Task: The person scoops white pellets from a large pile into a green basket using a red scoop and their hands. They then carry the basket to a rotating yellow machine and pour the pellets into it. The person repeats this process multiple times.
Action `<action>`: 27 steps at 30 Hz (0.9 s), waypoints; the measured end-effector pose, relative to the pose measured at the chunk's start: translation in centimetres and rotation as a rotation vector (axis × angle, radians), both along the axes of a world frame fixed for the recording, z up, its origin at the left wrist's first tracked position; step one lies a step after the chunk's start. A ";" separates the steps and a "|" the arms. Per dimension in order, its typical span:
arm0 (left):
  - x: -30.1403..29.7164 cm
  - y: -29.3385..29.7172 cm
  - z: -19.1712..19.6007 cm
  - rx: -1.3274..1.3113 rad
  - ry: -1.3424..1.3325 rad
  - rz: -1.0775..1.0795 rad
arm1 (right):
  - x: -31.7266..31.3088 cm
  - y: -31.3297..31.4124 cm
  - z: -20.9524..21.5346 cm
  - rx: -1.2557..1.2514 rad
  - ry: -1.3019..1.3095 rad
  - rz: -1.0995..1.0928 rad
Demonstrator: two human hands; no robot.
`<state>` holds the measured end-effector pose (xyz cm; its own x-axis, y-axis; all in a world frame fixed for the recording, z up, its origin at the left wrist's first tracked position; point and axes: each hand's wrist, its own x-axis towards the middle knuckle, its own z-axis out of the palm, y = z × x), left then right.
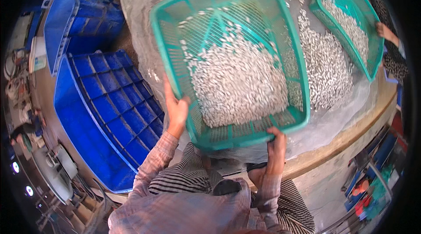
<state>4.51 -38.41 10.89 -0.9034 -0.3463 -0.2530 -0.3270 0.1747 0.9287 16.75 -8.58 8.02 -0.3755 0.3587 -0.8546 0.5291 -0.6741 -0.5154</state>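
Observation:
A green plastic mesh basket (pixel 237 139) is tilted in front of me, over the sheet-covered table. A heap of small pale oval pieces (pixel 237 80) lies in its near half; their exact kind I cannot tell. My left hand (pixel 176 110) grips the basket's left side near the front corner, thumb toward the inside. With curled fingers, my right hand (pixel 277 142) holds the front rim, right of its middle. Some fingers of both hands are hidden behind the basket. On the table to the right lies a loose pile (pixel 326 65) of the same pieces.
At the right, another person's hand (pixel 387 32) holds a second green basket (pixel 372 69) with similar pieces. Two large blue plastic crates (pixel 116 89) lean at my left. Clear plastic sheeting (pixel 315 140) covers the table, whose wooden edge (pixel 346 148) runs along the near right.

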 end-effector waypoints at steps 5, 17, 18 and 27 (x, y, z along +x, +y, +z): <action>-9.6 3.9 1.9 -0.622 0.396 -0.682 | -4.2 0.5 -0.4 0.151 0.015 0.154; -15.1 16.5 -8.6 -1.130 0.805 -1.467 | -7.4 -2.4 -0.1 0.600 0.242 -0.143; -16.8 15.8 -8.2 -1.204 0.617 -1.395 | -7.6 -2.3 -0.2 0.596 0.245 -0.155; -5.5 8.5 -9.0 -1.046 0.161 -1.255 | -7.7 -2.3 -0.4 0.657 0.257 -0.199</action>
<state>-0.96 -29.96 1.85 -0.7263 0.6297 -0.2755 0.5776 0.7764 0.2521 9.06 -10.87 7.62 -0.4097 0.8490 -0.3336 0.2368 -0.2542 -0.9377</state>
